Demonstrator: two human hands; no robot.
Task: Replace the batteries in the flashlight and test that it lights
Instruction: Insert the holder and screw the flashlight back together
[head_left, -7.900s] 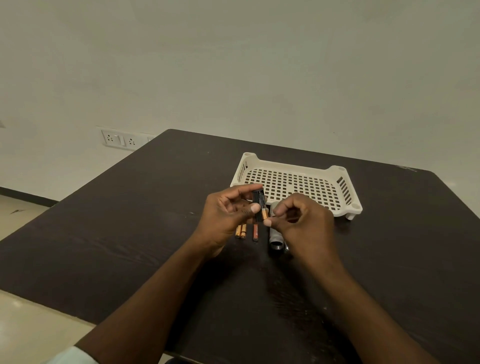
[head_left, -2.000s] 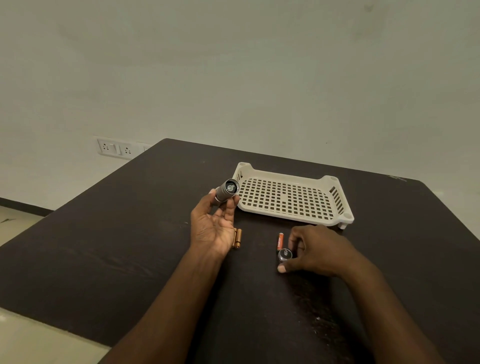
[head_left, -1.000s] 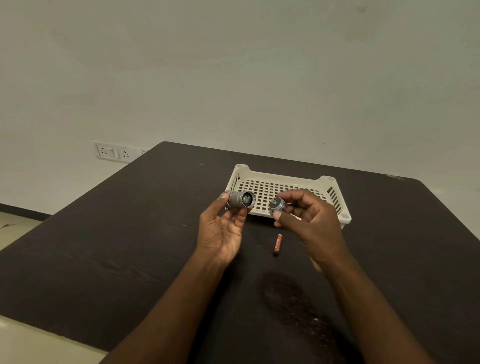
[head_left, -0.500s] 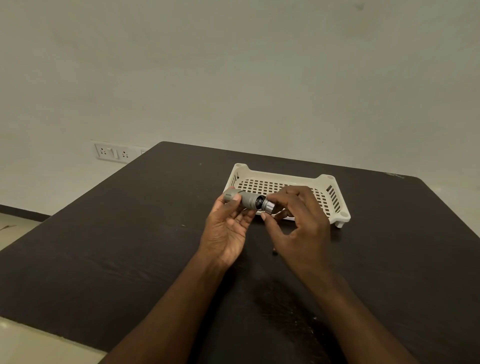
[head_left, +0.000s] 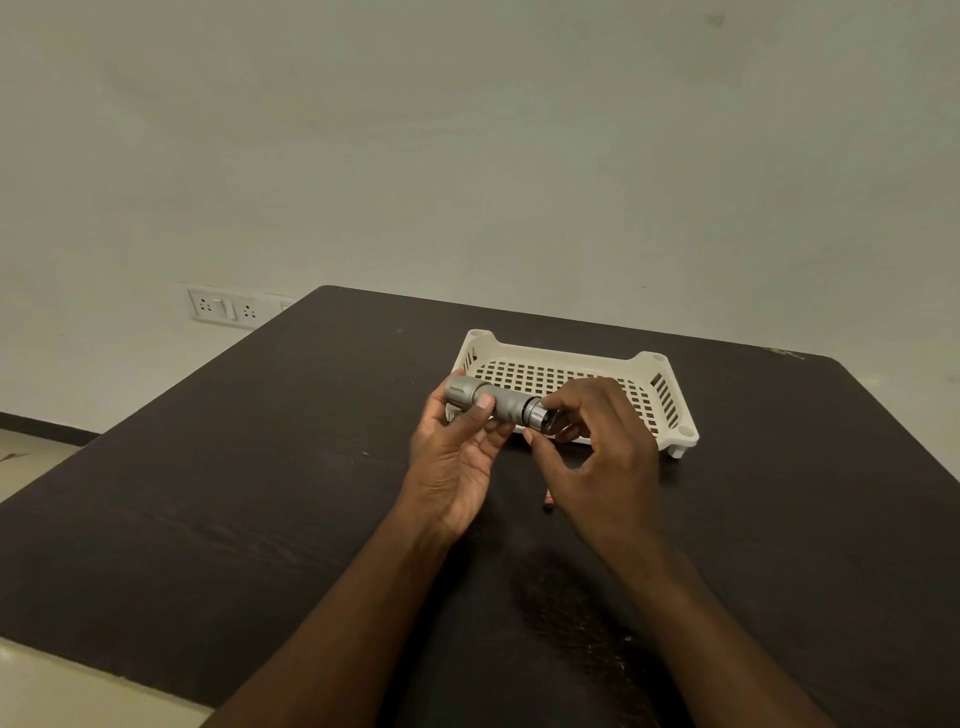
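Dark table (head_left: 260, 493) below both forearms; pale slotted tray (head_left: 670, 400) just beyond the knuckles, flat on the wood. Between the two hands, lifted clear of the table: grey flashlight (head_left: 491, 399), long axis running left to right and dipping slightly toward the right, wide head end out past the left fingers, tail end toward the right. Left hand (head_left: 457, 457) palm-up, thumb and fingers wrapped round the barrel, steadying. Right hand (head_left: 597, 452) knuckles-up, fingertips pinching the end cap (head_left: 540, 414) seated against the tail, a dark seam showing at the joint. Probably mid-threading; next turn to follow the barrel's axis, right hand nearer the joint. Under the right palm, one small orange battery (head_left: 548, 500) on the table, mostly hidden.
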